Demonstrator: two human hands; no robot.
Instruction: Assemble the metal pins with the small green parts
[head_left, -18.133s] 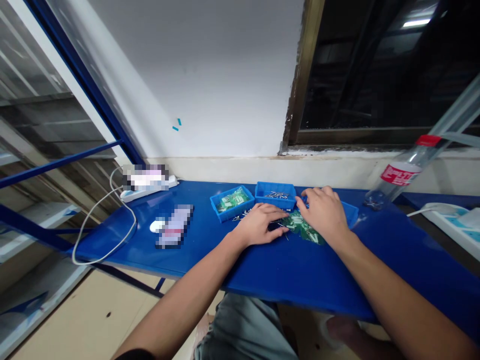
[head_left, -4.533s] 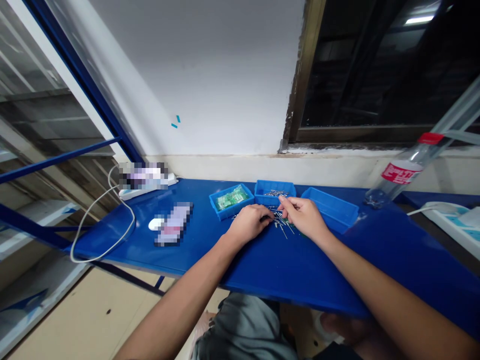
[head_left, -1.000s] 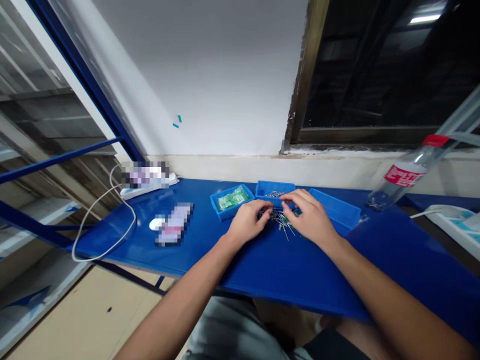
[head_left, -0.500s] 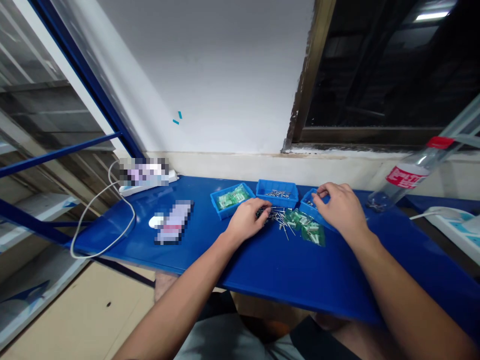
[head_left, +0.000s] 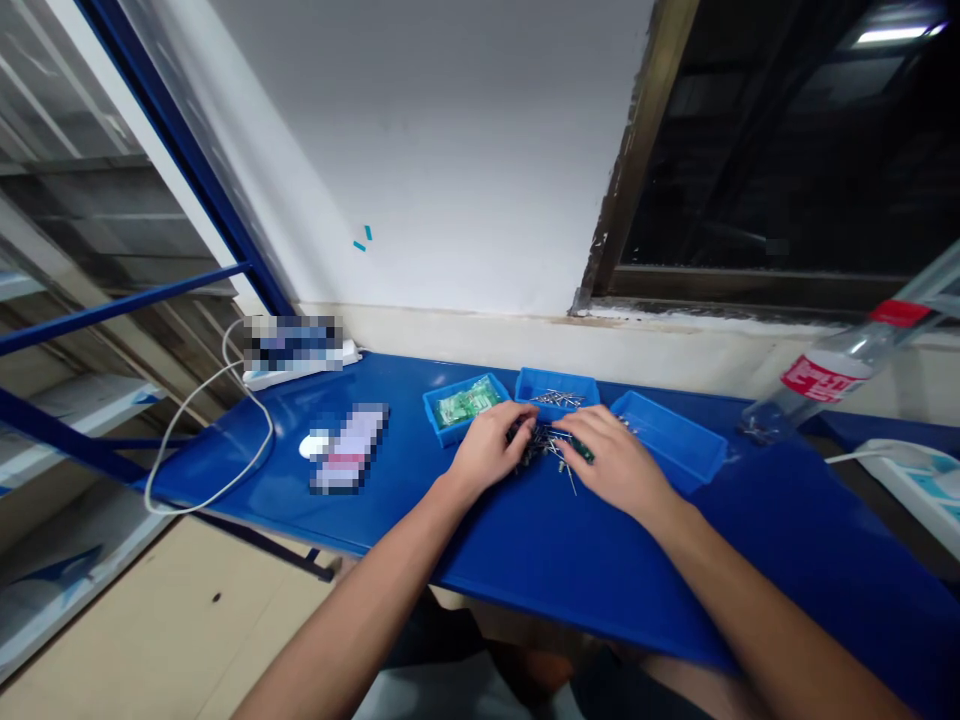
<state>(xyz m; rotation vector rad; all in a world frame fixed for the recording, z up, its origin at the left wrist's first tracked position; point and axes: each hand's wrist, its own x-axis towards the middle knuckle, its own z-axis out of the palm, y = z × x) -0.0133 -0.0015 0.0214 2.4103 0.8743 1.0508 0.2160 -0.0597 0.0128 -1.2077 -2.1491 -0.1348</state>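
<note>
Metal pins are lying heaped on the blue table, the left hand and right hand curling their fingers onto them; any pinch is hidden.

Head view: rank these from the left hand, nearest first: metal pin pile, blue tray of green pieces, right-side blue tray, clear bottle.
From the left hand:
1. Metal pin pile: under its fingertips, mid-bench.
2. Blue plastic tray of green pieces: just ahead and left.
3. Right-side blue plastic tray: right of the pile.
4. Clear plastic bottle with red label: far right, by the wall.
</note>
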